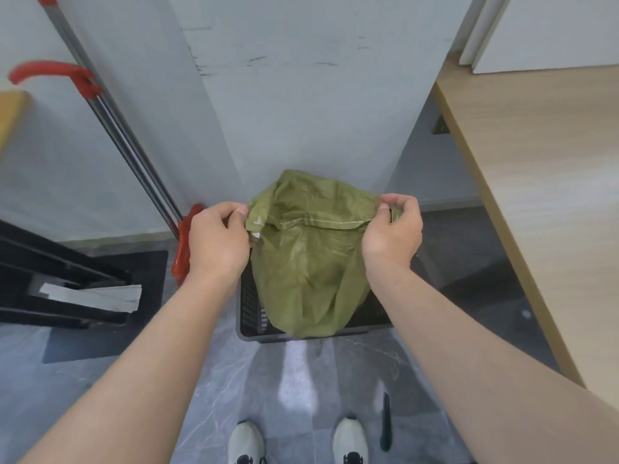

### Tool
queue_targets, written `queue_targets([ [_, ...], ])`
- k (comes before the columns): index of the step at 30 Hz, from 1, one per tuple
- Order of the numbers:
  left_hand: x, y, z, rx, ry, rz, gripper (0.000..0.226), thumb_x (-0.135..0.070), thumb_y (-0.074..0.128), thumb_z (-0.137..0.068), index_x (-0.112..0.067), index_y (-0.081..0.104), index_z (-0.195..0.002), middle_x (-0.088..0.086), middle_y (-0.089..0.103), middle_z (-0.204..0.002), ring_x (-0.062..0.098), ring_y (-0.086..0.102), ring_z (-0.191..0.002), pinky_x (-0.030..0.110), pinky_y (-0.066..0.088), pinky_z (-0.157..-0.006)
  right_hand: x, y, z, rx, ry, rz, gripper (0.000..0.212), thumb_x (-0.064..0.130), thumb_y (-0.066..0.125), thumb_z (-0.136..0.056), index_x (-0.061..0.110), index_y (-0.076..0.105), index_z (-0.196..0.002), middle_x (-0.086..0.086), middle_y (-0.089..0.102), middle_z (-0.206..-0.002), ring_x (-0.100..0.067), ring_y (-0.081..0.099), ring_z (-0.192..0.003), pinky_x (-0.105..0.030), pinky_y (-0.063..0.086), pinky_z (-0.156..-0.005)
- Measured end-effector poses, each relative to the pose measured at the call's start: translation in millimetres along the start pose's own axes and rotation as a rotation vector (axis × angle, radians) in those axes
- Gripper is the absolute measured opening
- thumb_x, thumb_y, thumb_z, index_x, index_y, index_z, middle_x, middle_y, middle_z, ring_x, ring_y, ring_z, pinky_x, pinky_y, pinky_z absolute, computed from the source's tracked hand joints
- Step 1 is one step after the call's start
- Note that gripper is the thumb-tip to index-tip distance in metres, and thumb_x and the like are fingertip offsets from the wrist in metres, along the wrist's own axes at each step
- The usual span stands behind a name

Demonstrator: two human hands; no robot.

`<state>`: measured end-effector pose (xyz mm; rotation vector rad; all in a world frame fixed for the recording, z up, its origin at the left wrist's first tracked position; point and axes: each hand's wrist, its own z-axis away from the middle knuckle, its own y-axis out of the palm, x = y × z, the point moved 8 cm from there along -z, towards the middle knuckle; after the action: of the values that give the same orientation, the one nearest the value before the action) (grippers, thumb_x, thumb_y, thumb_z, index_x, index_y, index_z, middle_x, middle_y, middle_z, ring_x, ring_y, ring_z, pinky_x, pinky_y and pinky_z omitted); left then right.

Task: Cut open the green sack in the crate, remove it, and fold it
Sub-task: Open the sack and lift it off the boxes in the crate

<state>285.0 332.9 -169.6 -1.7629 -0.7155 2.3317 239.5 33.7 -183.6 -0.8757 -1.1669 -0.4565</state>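
The green woven sack (306,262) hangs slack and crumpled in front of me, its lower end drooping into the black slatted crate (249,306) on the floor. My left hand (216,241) pinches the sack's upper left corner. My right hand (392,229) pinches the upper right corner. A stitched hem with a pale thread runs between the two hands. Most of the crate's inside is hidden by the sack.
A dark knife or pen (386,421) lies on the grey marble floor beside my right shoe (350,438). A red-and-steel mop handle (110,112) leans on the wall at left. A black rack (57,279) stands left; a wooden table (536,182) juts in at right.
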Motion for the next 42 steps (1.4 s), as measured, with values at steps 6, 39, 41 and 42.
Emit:
queue_targets([
  [6,-26,-4,12,-0.041,0.047,-0.059,0.028,-0.029,0.054,-0.097,-0.022,0.080,-0.087,-0.001,0.077,-0.084,0.027,0.073,-0.084,0.050,0.062,-0.083,14,-6,2,0.039,0.029,0.037,0.016,0.006,0.050,-0.102,0.019,0.061,-0.102,0.004,0.061,-0.100,-0.008,0.055,-0.078,-0.017,0.036,-0.064],
  [39,-146,-47,49,-0.187,0.196,0.161,0.025,-0.020,0.057,-0.101,-0.024,0.075,-0.086,-0.006,0.071,-0.074,0.010,0.066,-0.067,0.033,0.060,-0.075,129,-38,24,0.199,-0.175,-0.079,0.033,0.004,0.045,-0.099,0.033,0.051,-0.086,0.002,0.058,-0.086,-0.012,0.043,-0.057,-0.028,0.042,-0.057],
  [41,-154,-45,47,-0.156,0.182,0.171,0.022,-0.022,0.057,-0.100,-0.021,0.077,-0.092,-0.006,0.073,-0.076,0.016,0.070,-0.073,0.041,0.062,-0.081,140,-35,26,0.252,-0.172,-0.065,0.031,0.005,0.045,-0.100,0.032,0.052,-0.086,0.001,0.057,-0.083,-0.011,0.041,-0.052,-0.027,0.039,-0.051],
  [42,-157,-46,47,-0.149,0.163,0.174,0.021,-0.023,0.057,-0.101,-0.022,0.076,-0.092,-0.006,0.072,-0.075,0.017,0.070,-0.072,0.043,0.063,-0.082,146,-36,26,0.268,-0.167,-0.058,0.030,0.005,0.044,-0.100,0.031,0.052,-0.087,0.001,0.056,-0.082,-0.011,0.040,-0.050,-0.026,0.037,-0.049],
])
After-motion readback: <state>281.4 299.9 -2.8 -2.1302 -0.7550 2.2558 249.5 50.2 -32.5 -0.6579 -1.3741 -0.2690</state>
